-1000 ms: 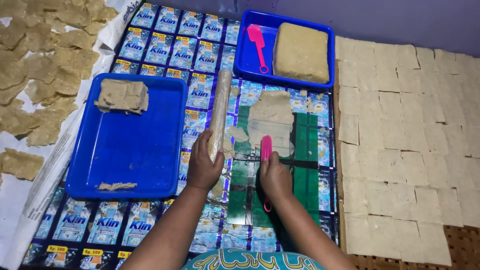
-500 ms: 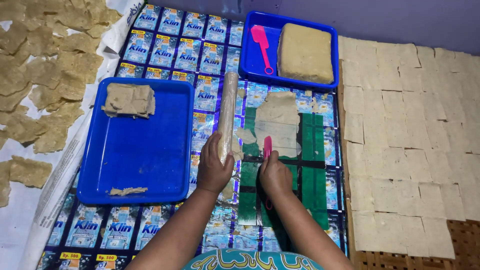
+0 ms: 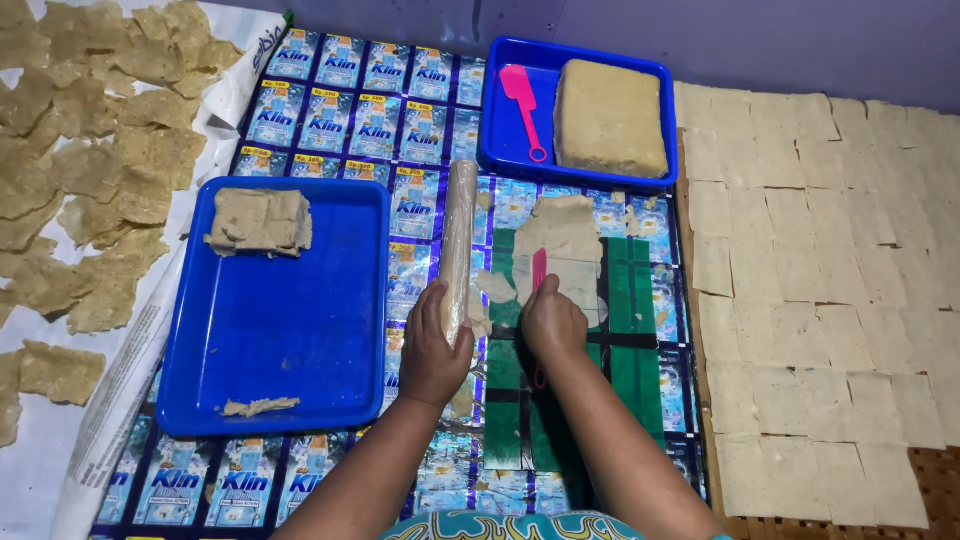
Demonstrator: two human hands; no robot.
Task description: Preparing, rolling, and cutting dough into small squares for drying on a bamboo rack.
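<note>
My left hand (image 3: pixel 432 345) grips the near end of a dough-coated rolling pin (image 3: pixel 458 225) that lies lengthwise on the printed plastic mat (image 3: pixel 330 120). My right hand (image 3: pixel 553 320) is closed on a pink scraper (image 3: pixel 538 272), whose blade rests on a flattened sheet of beige dough (image 3: pixel 562 240). The dough sheet lies on a green and clear square template (image 3: pixel 625 330). Small dough scraps (image 3: pixel 496 287) sit between the pin and the sheet.
A big blue tray (image 3: pixel 290 330) on the left holds stacked dough pieces (image 3: pixel 260 220) and a scrap. A smaller blue tray (image 3: pixel 500 120) at the back holds a dough block (image 3: pixel 610 118) and a second pink scraper (image 3: pixel 524 95). Cut squares (image 3: pixel 800 300) cover the right; irregular pieces (image 3: pixel 90 180) lie left.
The view has shifted slightly. My right hand has slid the pink scraper further onto the dough sheet. My left hand stays on the rolling pin.
</note>
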